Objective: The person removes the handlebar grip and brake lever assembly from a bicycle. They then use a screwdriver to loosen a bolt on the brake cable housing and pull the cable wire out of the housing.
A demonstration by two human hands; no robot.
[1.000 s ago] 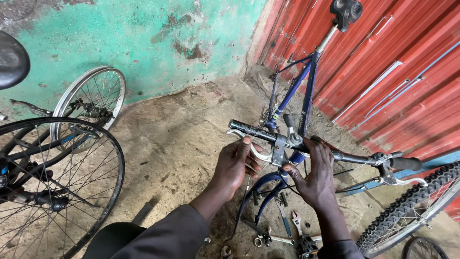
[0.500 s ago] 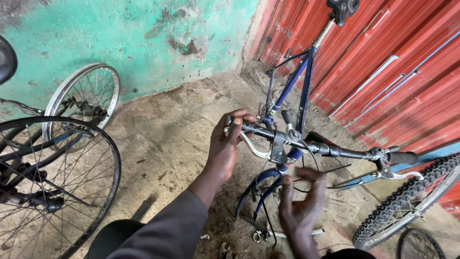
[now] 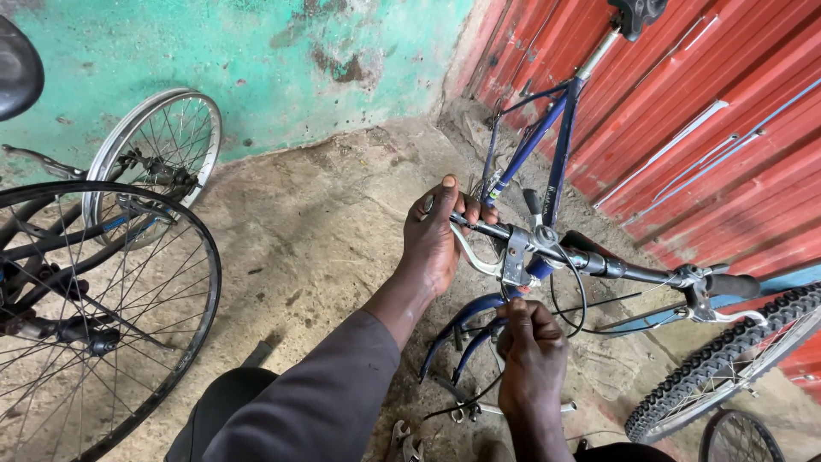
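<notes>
A blue bicycle frame (image 3: 560, 141) without a front wheel stands against the red wall, its black handlebar (image 3: 599, 263) running across the middle of the view. My left hand (image 3: 436, 235) is wrapped around the handlebar's left end, by the silver brake lever (image 3: 475, 257). My right hand (image 3: 530, 359) is below the stem, its fingers pinched on a thin black brake cable (image 3: 581, 295) that loops down from the handlebar. The blue fork (image 3: 466, 329) hangs bare beneath.
A large spoked wheel (image 3: 94, 316) of another bicycle fills the left. A bare rim (image 3: 158, 158) leans on the green wall. A knobby tyre (image 3: 727, 359) lies at the right, the red corrugated wall (image 3: 727, 103) behind it. A tool (image 3: 406, 445) lies on the dirt floor.
My left hand has moved up from beside the stem and closed on the handlebar's left end. My right hand has dropped below the stem and pinched the cable.
</notes>
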